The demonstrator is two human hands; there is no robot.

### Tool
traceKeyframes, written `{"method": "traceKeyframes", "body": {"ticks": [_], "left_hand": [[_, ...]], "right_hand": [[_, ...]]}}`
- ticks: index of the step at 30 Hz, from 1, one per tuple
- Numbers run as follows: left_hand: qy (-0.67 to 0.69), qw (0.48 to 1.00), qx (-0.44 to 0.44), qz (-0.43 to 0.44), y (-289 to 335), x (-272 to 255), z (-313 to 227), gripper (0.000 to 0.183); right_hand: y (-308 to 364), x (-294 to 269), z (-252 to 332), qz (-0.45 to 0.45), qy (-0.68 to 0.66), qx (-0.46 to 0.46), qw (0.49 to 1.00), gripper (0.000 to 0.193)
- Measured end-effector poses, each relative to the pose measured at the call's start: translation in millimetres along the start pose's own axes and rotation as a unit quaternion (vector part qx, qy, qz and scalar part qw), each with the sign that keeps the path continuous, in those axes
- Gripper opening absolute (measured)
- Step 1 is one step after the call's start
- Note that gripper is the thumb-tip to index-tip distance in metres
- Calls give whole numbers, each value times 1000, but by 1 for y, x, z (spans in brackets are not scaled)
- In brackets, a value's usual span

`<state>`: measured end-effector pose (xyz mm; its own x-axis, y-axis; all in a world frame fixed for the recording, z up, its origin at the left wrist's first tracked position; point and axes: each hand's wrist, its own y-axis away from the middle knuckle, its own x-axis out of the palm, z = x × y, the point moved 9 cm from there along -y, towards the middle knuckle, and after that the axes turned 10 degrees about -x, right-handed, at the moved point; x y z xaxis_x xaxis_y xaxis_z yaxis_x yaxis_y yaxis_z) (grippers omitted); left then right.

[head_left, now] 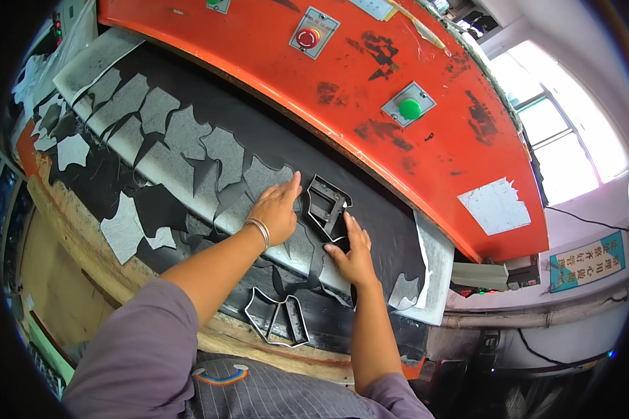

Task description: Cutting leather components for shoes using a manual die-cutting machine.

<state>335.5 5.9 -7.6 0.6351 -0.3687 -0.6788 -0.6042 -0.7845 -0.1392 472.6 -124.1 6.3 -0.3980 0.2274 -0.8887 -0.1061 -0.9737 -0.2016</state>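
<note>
A black-and-grey steel cutting die (pixel 328 209) lies on the black sheet material (pixel 381 230), between my two hands. My right hand (pixel 356 260) has its fingers along the die's right edge and its thumb at the near corner, holding it. My left hand (pixel 276 215) rests to the die's left, fingers stretched out over a grey cut piece (pixel 258 176), with no visible hold on anything. A second cutting die (pixel 277 318), an open metal outline with crossbars, lies closer to me on the dark ledge. Grey cut pieces (pixel 186 133) spread leftward over the sheet.
Beyond the sheet rises a red machine beam (pixel 356 91) with a red button (pixel 307 38) and a green button (pixel 410 108). A pale cutting board (pixel 437 265) shows under the sheet. Scraps (pixel 122 227) litter the near left, above a worn wooden edge (pixel 223 335).
</note>
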Motion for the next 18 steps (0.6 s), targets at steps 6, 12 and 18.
{"method": "traceKeyframes", "body": {"ticks": [6,12,18], "left_hand": [[8,1000,-1,3,-2,8,-3,71],[27,999,-19,7,0,12,1,69],[12,1000,-18,5,2,10,-1,68]], "right_hand": [[-2,-8,-18,-10,-26,-59,998,64],[0,-7,-23,9,-45,-93,995,63],[3,-7,-20,-32,-21,-104,994,67]]}}
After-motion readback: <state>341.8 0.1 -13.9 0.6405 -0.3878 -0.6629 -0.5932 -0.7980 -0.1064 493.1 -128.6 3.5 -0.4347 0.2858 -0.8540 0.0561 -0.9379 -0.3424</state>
